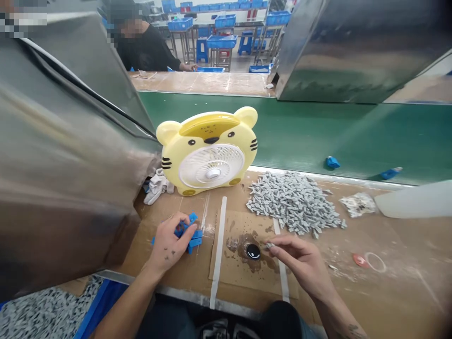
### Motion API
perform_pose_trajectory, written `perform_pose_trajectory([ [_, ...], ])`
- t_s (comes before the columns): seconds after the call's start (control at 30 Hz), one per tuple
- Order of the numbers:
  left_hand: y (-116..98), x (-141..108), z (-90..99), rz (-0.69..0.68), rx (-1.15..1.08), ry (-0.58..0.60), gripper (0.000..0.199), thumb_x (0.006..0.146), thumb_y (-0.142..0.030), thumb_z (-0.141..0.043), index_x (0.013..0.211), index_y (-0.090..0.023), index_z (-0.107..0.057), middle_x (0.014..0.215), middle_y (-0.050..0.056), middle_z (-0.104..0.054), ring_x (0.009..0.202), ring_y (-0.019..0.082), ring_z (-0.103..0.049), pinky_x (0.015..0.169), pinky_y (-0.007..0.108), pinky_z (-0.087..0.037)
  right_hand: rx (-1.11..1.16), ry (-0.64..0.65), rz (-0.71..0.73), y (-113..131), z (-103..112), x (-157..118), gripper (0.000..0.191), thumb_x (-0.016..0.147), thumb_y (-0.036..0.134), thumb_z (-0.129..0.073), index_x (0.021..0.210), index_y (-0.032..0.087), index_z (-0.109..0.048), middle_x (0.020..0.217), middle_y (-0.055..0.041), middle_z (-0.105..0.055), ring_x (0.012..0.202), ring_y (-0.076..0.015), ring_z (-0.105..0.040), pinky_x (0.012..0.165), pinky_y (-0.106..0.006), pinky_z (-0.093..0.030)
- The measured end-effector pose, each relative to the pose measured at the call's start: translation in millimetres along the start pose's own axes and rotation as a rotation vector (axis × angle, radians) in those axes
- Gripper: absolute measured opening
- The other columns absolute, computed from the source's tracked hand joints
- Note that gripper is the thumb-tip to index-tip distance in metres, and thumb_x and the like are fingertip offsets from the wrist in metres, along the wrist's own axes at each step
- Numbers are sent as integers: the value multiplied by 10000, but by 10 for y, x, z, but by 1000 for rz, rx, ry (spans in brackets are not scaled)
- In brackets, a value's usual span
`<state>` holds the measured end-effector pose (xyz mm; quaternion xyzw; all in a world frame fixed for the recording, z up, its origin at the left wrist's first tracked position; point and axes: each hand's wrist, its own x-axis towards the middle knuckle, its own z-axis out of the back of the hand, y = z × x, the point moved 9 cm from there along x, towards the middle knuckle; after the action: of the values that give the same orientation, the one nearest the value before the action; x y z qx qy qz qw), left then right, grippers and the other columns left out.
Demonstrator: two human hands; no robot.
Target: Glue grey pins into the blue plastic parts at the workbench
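My left hand [172, 241] is at the left of the cardboard, its fingers curled around small blue plastic pieces [195, 239] in a loose heap; the fingertips are partly hidden among them. Between the thumb and fingers of my right hand [300, 258] is a small grey piece [270, 245]. Just left of that piece, a small round black cap or dish [253, 252] with a shiny surface rests on a wet-stained cardboard sheet [240, 275]. Beyond my right hand lies a big pile of similar grey pieces [293, 200].
A yellow animal-faced fan [208, 125] stands behind the cardboard, beside a white cloth [157, 186]. Metal housings [63, 165] rise at left and upper right. Two blue pieces lie on the green conveyor belt [289, 127]. A clear bag [358, 204] is at right. Another person sits across.
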<state>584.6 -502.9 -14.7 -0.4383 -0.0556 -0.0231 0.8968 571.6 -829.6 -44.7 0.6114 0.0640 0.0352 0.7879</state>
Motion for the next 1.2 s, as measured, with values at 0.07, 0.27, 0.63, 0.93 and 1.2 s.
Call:
perform_pose_trajectory([
  [0.07, 49, -67, -191, 152, -371, 81, 256, 910, -385, -669, 1083, -204, -616, 884, 28, -688, 766, 179, -660, 698, 308, -541, -147, -26, 110, 156, 7, -24, 144, 892, 379, -737, 880, 246, -790, 895, -63, -771, 824, -238, -726, 722, -321, -587],
  [0.27, -63, -330, -1008, 393, -1120, 371, 366, 881, -408, -743, 1150, -165, -694, 990, 97, -720, 832, 218, -733, 763, 344, -602, -486, 143, 288, 361, -238, -123, 143, 1002, 233, -592, 1006, 223, -734, 889, -50, -734, 770, -188, -689, 679, -286, -532],
  [0.63, -137, -399, -1288, 405, -1085, 457, 418, 857, -376, -766, 1192, -128, -733, 712, 40, -647, 593, 118, -605, 509, 203, -511, -711, 290, 452, 460, -368, -180, 160, 1027, 135, -503, 1099, 199, -631, 916, -68, -650, 796, -192, -630, 696, -304, -493],
  [0.93, -233, -343, -1269, 277, -991, 478, 264, 922, -314, -679, 1115, -157, -767, 911, 53, -629, 653, 96, -621, 620, 225, -555, -669, 307, 500, 555, -267, -172, 182, 1001, 102, -540, 1121, 207, -628, 901, -67, -646, 783, -185, -627, 682, -300, -499],
  [1.2, -429, -320, -1253, 223, -1057, 472, 180, 916, -234, -688, 1077, -163, -720, 1032, 73, -646, 779, 162, -727, 712, 274, -611, -295, 105, 464, 980, -243, -86, 228, 909, 50, -651, 1049, 228, -677, 881, -39, -685, 777, -171, -658, 678, -276, -521],
])
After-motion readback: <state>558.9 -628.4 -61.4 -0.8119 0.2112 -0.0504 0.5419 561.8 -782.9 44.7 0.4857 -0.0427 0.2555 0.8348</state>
